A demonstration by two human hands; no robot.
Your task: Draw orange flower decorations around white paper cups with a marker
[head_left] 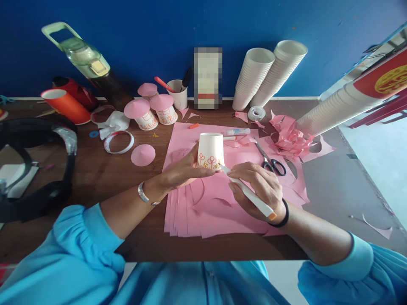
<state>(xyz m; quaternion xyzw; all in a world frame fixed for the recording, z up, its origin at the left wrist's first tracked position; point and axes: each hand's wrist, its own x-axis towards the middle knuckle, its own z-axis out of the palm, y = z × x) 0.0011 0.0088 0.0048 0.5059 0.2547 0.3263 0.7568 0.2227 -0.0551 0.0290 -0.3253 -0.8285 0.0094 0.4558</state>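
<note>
1. White on the held cup, with red and yellow-orange flowers along the lower part.
2. White on the marker, orange at one end.
3. Plain pink on the paper sheets and paper cone.
4. Black on the scissor handles.
5. Deep blue on the wall.
6. Dark brown on the counter.
7. Bright light blue on the sleeves.

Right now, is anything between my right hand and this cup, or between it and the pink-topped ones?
Only the white marker in your right hand spans the gap to the cup. Toward the pink-topped cups, a small orange cap lies on the pink paper, probably too low to block you.
</note>
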